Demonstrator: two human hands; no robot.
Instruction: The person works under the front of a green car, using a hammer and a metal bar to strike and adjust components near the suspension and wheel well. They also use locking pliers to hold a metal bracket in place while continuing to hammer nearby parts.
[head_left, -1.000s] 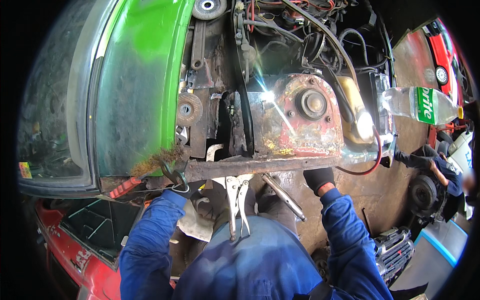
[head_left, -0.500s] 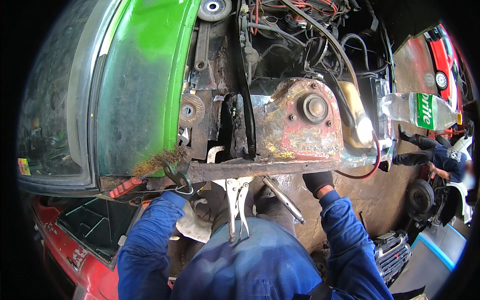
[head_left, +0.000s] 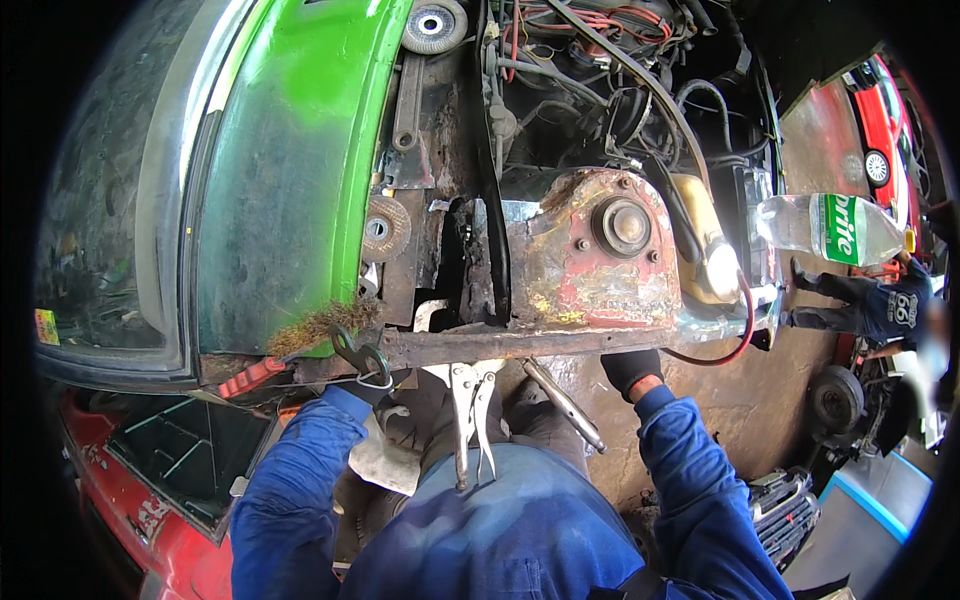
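Observation:
My left hand (head_left: 378, 388), in a dark glove, is at the lower edge of a rusty metal rail (head_left: 530, 343), its fingers hidden beneath. Just above it is a dark metal piece with ring-like openings (head_left: 362, 355), its kind unclear. My right hand (head_left: 630, 370), in a black glove, reaches under the rail farther right, fingertips out of sight. Between my hands, locking pliers (head_left: 463, 410) hang from the rail, handles toward me. A second long-handled tool, like locking pliers (head_left: 566, 405), slants beside them. A wire brush (head_left: 325, 328) with a red handle (head_left: 250, 379) lies left of my left hand.
Above the rail are a rusty strut mount (head_left: 625, 225), a cream reservoir (head_left: 700, 240), and hoses. Grinding discs (head_left: 382, 228) and a wrench (head_left: 407, 105) lie beside the green body panel (head_left: 275, 190). A plastic bottle (head_left: 800, 224) stands at right; another person (head_left: 880, 305) is beyond.
The view has shifted slightly. My hands stay at the rail with little visible movement. The other person at right has changed posture, with an arm now raised near the bottle.

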